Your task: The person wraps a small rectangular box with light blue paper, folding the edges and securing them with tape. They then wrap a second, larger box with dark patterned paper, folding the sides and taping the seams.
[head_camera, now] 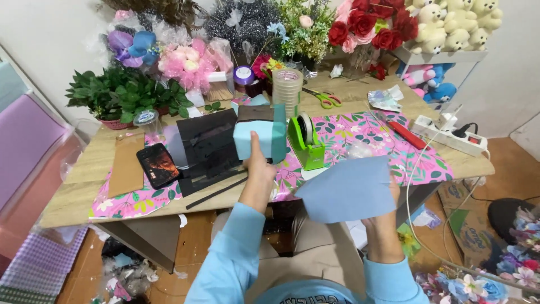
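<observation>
The left hand (pixel 257 169) grips a small box half-wrapped in light blue paper (pixel 260 134); the right hand (pixel 388 217) pinches a blue paper sheet (pixel 349 190). Keep the box steady.

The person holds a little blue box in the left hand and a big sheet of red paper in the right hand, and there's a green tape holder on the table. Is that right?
Almost. The head view shows the sheet of paper in the right hand is light blue, not red. The rest holds: the left hand holds the little blue box, and the green tape holder stands on the table.
</observation>
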